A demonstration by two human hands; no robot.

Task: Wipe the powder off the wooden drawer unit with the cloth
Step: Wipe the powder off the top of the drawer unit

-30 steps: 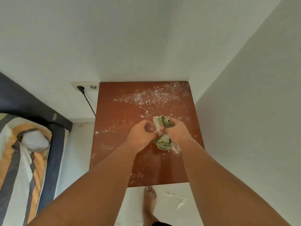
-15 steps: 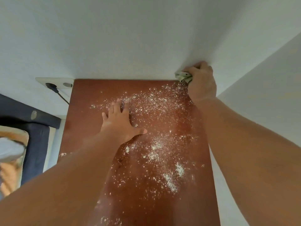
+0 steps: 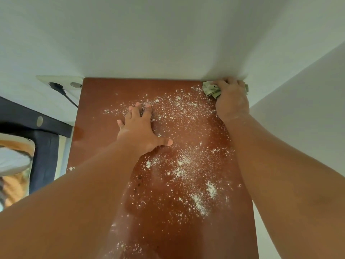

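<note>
The reddish-brown wooden drawer unit point(image 3: 104, 101) fills the middle of the head view, its top strewn with white powder point(image 3: 184, 165) from the far right down to the near edge. My right hand point(image 3: 232, 101) is shut on a bunched green cloth point(image 3: 211, 90) and presses it into the unit's far right corner, against the wall. My left hand point(image 3: 141, 128) lies flat on the top, palm down with fingers spread, left of the centre, its fingertips in the powder.
White walls point(image 3: 168, 43) close the unit in at the back and on the right. A wall socket point(image 3: 61, 84) with a black plug and cable sits left of the far edge. A dark bed frame point(image 3: 43, 131) with striped bedding stands to the left.
One second ago both hands held the cloth over the middle of the top. My right hand has since carried it to the far right corner, and my left hand has settled flat on the wood.
</note>
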